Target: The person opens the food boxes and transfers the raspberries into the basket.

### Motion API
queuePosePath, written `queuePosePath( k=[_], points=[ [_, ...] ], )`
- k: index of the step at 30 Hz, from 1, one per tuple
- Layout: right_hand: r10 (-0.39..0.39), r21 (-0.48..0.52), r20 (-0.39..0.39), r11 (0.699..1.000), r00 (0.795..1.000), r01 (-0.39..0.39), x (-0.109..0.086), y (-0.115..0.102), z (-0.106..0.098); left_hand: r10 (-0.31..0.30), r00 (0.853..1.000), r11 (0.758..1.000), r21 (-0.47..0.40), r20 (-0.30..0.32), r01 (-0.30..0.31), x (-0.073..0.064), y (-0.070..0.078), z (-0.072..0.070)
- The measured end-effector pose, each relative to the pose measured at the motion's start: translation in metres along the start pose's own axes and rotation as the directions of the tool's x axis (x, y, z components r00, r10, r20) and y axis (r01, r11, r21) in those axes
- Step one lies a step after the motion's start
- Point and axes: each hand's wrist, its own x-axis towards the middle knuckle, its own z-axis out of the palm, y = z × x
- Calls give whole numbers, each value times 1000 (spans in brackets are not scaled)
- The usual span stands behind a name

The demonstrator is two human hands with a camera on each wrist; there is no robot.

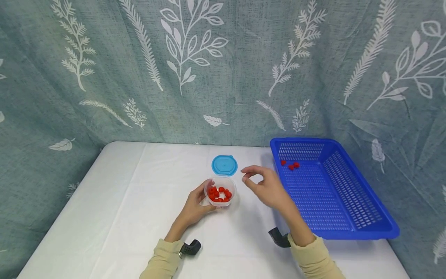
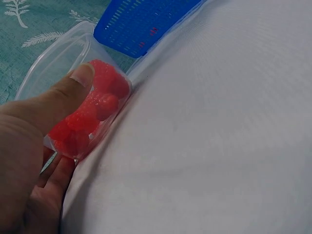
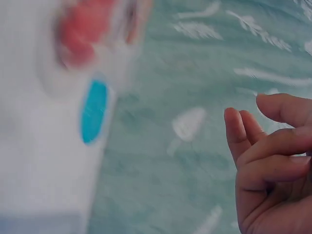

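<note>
My left hand [image 1: 195,205] grips a small clear plastic tub [image 1: 220,204] from its left side, thumb pressed along the wall in the left wrist view. Several small red raspberry-like pieces [image 2: 105,83] lie in the bottom of the tub, which stands on the white table. To the right of the tub my right hand [image 1: 266,188] hovers with fingers loosely bent and the thumb apart from the index finger. Nothing shows between those fingers in the right wrist view. A round blue lid [image 1: 224,165] lies flat on the table just behind the tub.
A large blue plastic basket [image 1: 348,233] stands at the right of the white table [image 1: 115,217]. A few red pieces [image 1: 291,166] are in its far left corner. Behind the table hangs a green curtain [image 1: 240,77] with white leaf patterns.
</note>
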Motion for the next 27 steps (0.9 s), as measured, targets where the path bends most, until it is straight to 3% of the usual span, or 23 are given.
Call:
queuePosePath(
  k=[7,11,16,21,24,27],
  points=[
    [23,18,30,1000,999,-24,-2,31,66,18,1000,1000,5,-1,-18,1,0,-3],
    [15,8,18,1000,1000,-15,1,44,87,24,1000,1000,-15,2,-24,2,-1,-3],
    [38,-115,-4,993,999,-38,7,41,95,18,1000,1000,-24,-7,-18,2,-3,-3],
    [67,-305,53,951,996,-48,12,30,95,26,1000,999,-30,-2,-26,2,-2,-2],
    [72,-335,96,942,993,-36,15,25,94,22,1000,1000,-21,11,-22,1,-1,-3],
    [92,-282,133,958,987,-51,16,25,92,25,999,1000,-17,19,-25,1,1,-5]
  ],
)
